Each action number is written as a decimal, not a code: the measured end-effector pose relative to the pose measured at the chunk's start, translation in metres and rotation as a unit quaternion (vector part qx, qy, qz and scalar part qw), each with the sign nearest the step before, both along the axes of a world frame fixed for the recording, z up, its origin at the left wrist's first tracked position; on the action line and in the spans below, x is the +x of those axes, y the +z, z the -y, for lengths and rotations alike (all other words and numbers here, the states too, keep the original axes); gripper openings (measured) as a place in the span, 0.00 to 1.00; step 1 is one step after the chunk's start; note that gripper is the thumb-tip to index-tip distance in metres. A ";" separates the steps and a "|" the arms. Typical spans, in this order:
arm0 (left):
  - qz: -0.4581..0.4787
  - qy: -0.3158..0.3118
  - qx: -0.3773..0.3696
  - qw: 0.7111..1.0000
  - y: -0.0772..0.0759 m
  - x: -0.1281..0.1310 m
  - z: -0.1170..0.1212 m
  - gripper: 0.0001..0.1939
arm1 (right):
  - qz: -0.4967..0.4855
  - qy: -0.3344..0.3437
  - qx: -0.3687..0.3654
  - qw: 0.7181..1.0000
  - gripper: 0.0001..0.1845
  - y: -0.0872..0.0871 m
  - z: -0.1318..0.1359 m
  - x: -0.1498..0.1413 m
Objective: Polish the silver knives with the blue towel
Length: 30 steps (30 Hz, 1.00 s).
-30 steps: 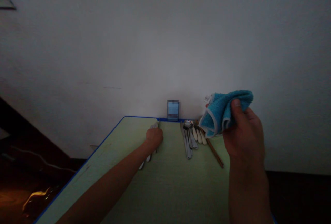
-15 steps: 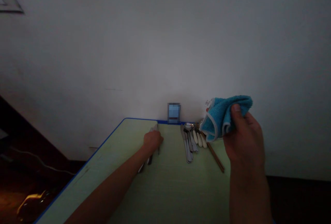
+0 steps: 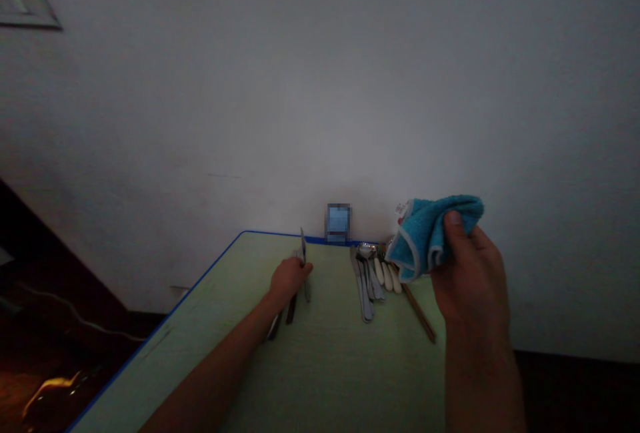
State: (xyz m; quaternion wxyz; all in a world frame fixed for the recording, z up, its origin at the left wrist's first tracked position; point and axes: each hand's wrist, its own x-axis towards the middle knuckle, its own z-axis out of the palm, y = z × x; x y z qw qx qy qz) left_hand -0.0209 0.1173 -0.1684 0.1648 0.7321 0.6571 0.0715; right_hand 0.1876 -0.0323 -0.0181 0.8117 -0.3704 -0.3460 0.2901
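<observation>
My left hand (image 3: 291, 277) is closed, thumb and fingers pinching a metal table knife (image 3: 303, 242) whose tip points toward the wall and whose handle end shows below the fingers. Under and beside this hand lie dark-handled pieces of cutlery (image 3: 291, 311), partly covered by it. My right hand (image 3: 470, 266) grips a folded blue cloth (image 3: 420, 233) with a pale edge and a white tag, held up above the table's right side. Beneath and left of the cloth are metal cutlery (image 3: 365, 293), a spoon (image 3: 368, 249), white-handled pieces (image 3: 387, 276) and brown chopsticks (image 3: 420, 313).
The pale green table (image 3: 320, 366) has a blue edge and stands against a grey-white wall (image 3: 320, 86). A small pixelated upright object (image 3: 339, 223) is at the table's back edge. On the left, a pale cable (image 3: 80, 313) hangs in a dark area.
My left hand has lifted slightly, and the knife in its fingers now stands out above the back edge. The right hand keeps the cloth; the view has tilted a little.
</observation>
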 end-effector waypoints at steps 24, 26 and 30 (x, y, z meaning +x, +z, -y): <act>0.312 -0.053 0.041 0.948 0.061 0.003 0.021 0.11 | 0.007 0.015 -0.028 0.999 0.14 0.001 0.002 0.000; 0.326 -0.064 0.044 0.942 0.066 0.004 0.024 0.11 | 0.000 0.011 -0.035 0.999 0.14 0.002 0.003 -0.001; 0.355 -0.088 0.038 0.930 0.077 0.007 0.030 0.10 | -0.009 0.020 -0.038 0.999 0.14 0.003 0.003 -0.003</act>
